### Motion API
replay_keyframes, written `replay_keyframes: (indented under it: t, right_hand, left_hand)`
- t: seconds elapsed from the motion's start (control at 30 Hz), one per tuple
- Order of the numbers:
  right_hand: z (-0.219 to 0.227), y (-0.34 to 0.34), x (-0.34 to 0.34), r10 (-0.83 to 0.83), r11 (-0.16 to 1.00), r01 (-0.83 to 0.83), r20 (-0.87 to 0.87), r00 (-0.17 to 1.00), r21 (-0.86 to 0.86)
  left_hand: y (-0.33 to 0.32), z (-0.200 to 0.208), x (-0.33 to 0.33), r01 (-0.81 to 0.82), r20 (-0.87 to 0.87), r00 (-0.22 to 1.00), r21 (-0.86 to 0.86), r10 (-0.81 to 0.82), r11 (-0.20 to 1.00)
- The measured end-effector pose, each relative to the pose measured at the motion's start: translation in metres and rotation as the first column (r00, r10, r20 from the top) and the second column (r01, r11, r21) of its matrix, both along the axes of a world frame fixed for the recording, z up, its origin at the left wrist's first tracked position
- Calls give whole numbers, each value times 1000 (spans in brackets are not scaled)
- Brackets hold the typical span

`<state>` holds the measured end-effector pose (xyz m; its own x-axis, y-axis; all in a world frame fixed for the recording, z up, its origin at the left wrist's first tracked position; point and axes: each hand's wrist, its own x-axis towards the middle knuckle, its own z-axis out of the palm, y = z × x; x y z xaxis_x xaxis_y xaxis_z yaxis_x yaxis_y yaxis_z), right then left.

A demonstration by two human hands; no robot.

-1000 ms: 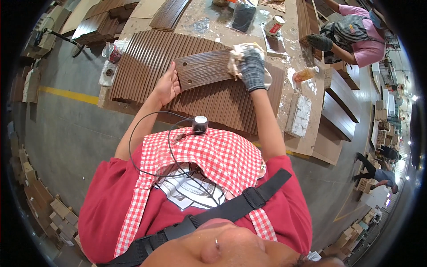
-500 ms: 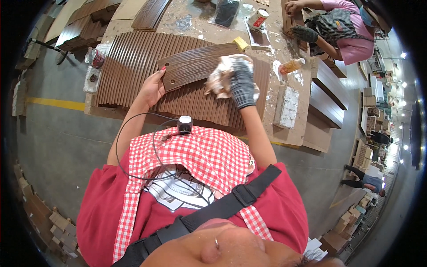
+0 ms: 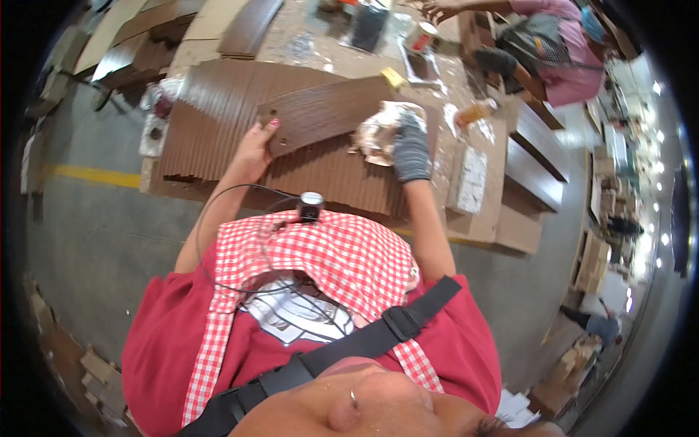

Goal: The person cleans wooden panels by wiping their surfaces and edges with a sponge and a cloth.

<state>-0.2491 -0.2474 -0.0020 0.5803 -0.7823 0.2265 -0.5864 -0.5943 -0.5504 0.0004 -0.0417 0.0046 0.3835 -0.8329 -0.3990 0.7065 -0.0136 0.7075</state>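
My bare left hand point(image 3: 253, 151) grips the near left end of a brown wood-grain board point(image 3: 328, 109), which has two small holes at that end. The board lies aslant over a long row of similar brown boards point(image 3: 218, 116) on the table. In my right hand point(image 3: 411, 149), covered by a grey striped glove, is a bunched white cloth point(image 3: 380, 132) with brown stains. Cloth and glove are beside the board's right part, over the row. A small yellow block point(image 3: 393, 78) touches the board's far right end.
Right of the row stand a bottle of amber liquid point(image 3: 477, 113) and a white-smeared block point(image 3: 472, 178). A can point(image 3: 420, 36) is farther back. Across the table's right corner, a co-worker in pink point(image 3: 575, 69) works. A red-and-white container point(image 3: 162, 102) sits at the left edge.
My right hand and the cloth have moved a little right and nearer to me, off the board's face. My left hand keeps its grip. The co-worker's hands have shifted.
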Motion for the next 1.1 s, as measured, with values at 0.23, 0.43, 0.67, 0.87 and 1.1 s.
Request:
replay_keyframes:
  t: [0.23, 0.43, 0.67, 0.87, 1.1]
  right_hand:
    - [-17, 32, -2, 84, 996, -86, 148, 985, 4]
    - [-7, 33, 1, 230, 952, -245, 97, 968, 183]
    - [31, 56, -2, 509, 769, -541, 186, 840, 340]
    - [-9, 77, 10, 378, 873, -455, 348, 858, 175]
    - [29, 87, 11, 357, 933, -355, -43, 933, 57]
  left_hand:
    - [6, 8, 19, -24, 167, 985, -100, 41, 995]
    - [18, 0, 32, -11, 512, 825, 439, -240, 899]
    - [21, -20, 44, -112, 623, 776, 283, -94, 953]
    - [10, 12, 26, -58, 393, 919, 241, -43, 969]
    - [8, 15, 28, -14, 364, 927, 261, -85, 965]
